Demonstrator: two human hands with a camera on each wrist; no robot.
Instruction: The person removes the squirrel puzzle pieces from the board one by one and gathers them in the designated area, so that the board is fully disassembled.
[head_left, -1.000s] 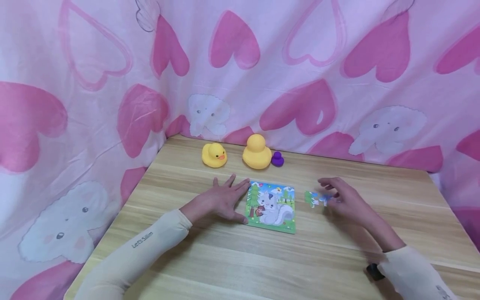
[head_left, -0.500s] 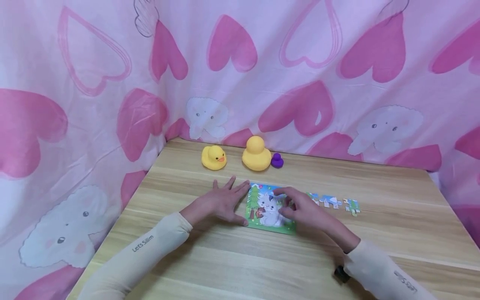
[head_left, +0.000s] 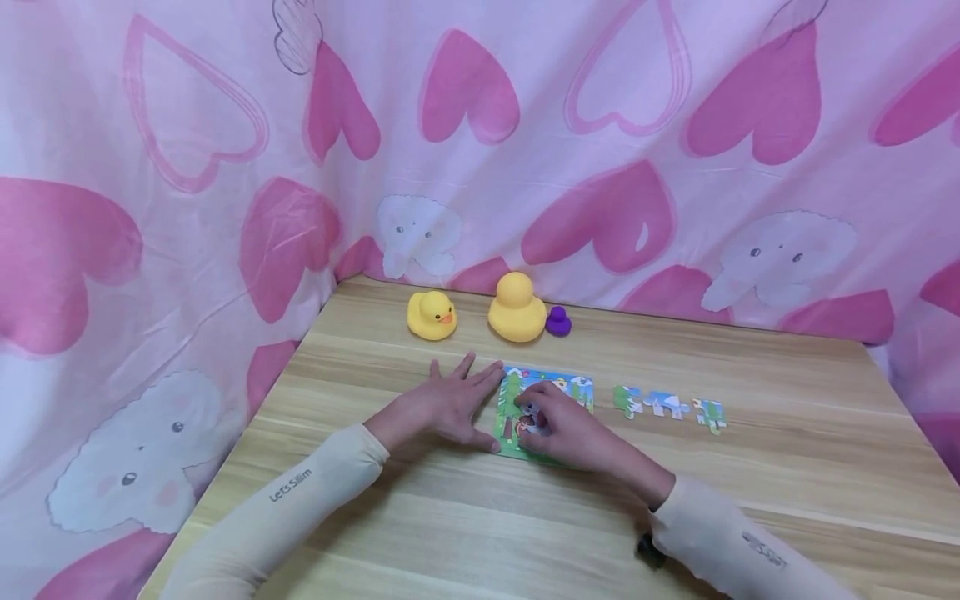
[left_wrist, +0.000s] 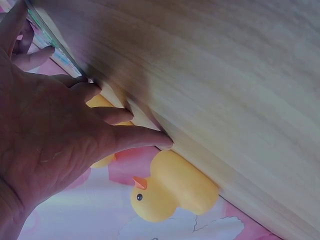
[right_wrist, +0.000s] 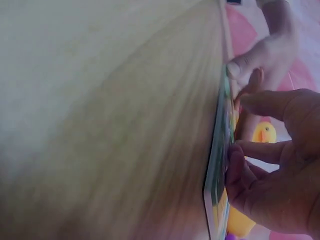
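Head view shows, nearest to the person, two forearms in cream sleeves reaching over the light wooden table (head_left: 480, 533). The right hand (head_left: 562, 429) lies on the square cardboard jigsaw puzzle with a white squirrel picture (head_left: 513, 421), its fingers bent down on the middle of the picture, seemingly pinching one piece there; whether the piece is really gripped I cannot tell. In the right wrist view these fingertips (right_wrist: 235, 165) press on the face of the thin puzzle board. The left hand (head_left: 446, 404) is flat and released, fingers straight and spread, with the tips against the puzzle's left edge, probably so the board does not slide while the other hand works.

To the right of the puzzle, apart from it, three loose puzzle pieces (head_left: 667, 406) lie in a row. Farther back, near the pink heart-printed cloth (head_left: 600, 167), stand a small yellow rubber duck (head_left: 431, 315), a bigger yellow rubber duck (head_left: 516, 308) and a tiny purple duck (head_left: 558, 321).
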